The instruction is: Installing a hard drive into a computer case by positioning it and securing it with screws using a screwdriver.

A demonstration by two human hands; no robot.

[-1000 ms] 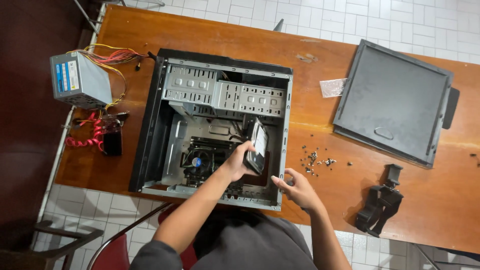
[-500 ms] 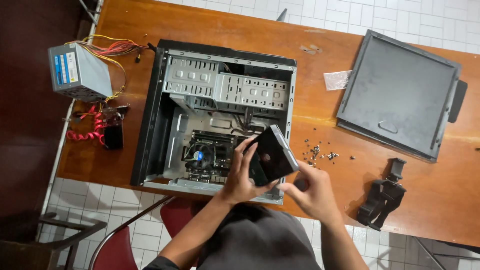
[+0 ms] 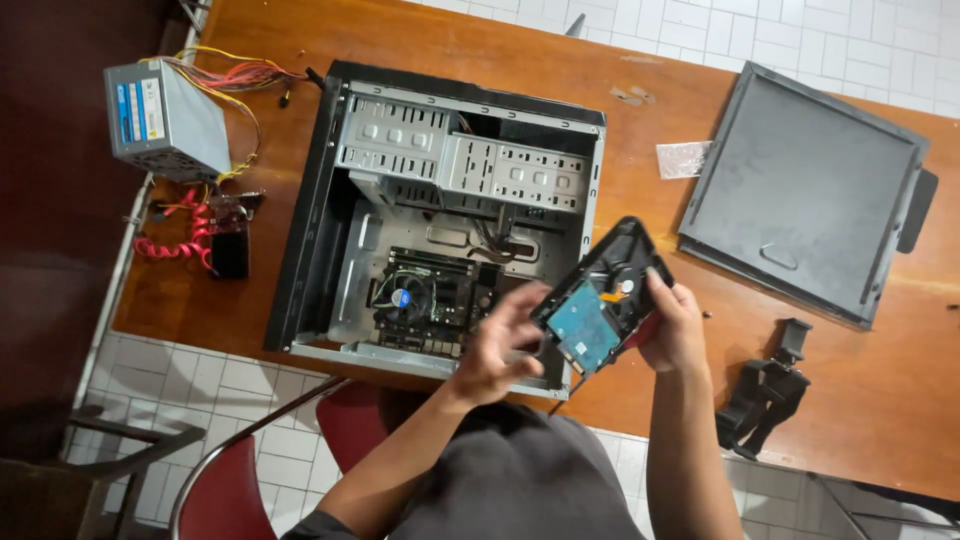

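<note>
Your left hand point(image 3: 497, 345) and right hand point(image 3: 672, 325) both clasp the hard drive point(image 3: 600, 297), lifted at the open computer case's point(image 3: 310, 200) four o'clock corner. Grip its edges, keeping fingers off the blue circuit board.

Two bare forearms reach up from the bottom of the view, seen from above, and meet near the middle. The left hand point(image 3: 500, 345) is slightly blurred, wrist bent, fingers curled with the thumb toward the right hand. The right hand point(image 3: 672, 325) is raised a little higher, its forearm nearly vertical in the picture, fingers wrapped closed and fingertips point(image 3: 655, 283) pointing up and left. Both hands are close together, gripping.
</note>
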